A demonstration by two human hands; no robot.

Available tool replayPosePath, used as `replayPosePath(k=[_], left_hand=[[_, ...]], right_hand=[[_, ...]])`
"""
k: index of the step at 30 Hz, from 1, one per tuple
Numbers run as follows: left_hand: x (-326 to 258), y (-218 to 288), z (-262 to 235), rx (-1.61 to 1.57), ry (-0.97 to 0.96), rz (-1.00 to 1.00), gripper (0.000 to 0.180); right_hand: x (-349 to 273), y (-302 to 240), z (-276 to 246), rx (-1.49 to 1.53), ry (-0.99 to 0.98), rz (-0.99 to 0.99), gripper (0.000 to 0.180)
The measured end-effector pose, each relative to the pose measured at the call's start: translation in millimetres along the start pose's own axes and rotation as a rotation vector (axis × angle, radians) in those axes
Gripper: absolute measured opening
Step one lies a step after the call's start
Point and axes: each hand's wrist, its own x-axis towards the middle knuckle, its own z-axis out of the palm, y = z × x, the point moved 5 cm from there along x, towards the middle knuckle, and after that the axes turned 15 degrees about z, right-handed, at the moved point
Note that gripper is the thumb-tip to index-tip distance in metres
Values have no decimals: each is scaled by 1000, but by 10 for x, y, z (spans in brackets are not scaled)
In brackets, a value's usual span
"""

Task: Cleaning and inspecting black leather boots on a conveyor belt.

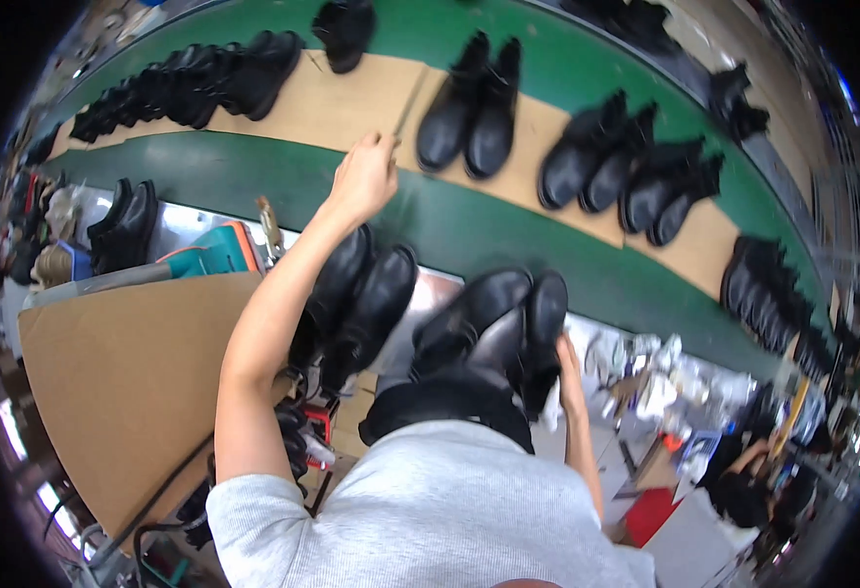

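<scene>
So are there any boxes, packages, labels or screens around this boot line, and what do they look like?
Cardboard sheet: large, flat, plain brown, at the person's left below the left arm.
Teal and orange case: just beyond the cardboard, by the green conveyor; what it is cannot be told.
Red box: low at the right, on the floor.
No screens or readable labels show.

The boots (493, 328) by the right hand (569, 372) look like smooth black leather with a soft gloss. The boards (351, 93) under the left hand (363, 178) are matt, pale wood or card. Beneath them the belt (469, 230) is smooth green rubber. The sheet (126, 382) left of the arm is matt brown cardboard.
</scene>
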Motion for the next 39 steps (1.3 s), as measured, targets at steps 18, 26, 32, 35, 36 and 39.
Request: replayPosePath(k=[18,26,32,35,36,39], left_hand=[[-1879,1284,1463,-1591,-164,-961,54],[-1138,1445,952,-1592,107,-1061,66],[-1047,1437,859,-1558,118,-1056,67],[-1039,1441,844,-1540,119,-1087,64],[-1049,1451,841,-1547,98,-1083,63],[-1056,1485,844,-1536,66,-1078,60]], right_hand=[[-164,-373,416,357,-574,207,53],[38,-919,501,523,-443,183,33],[-15,-991,546,570,-445,169,35],[16,-955,551,579,-461,165,36],[37,-917,550,578,-465,172,36],[74,-863,550,579,-487,181,36]])
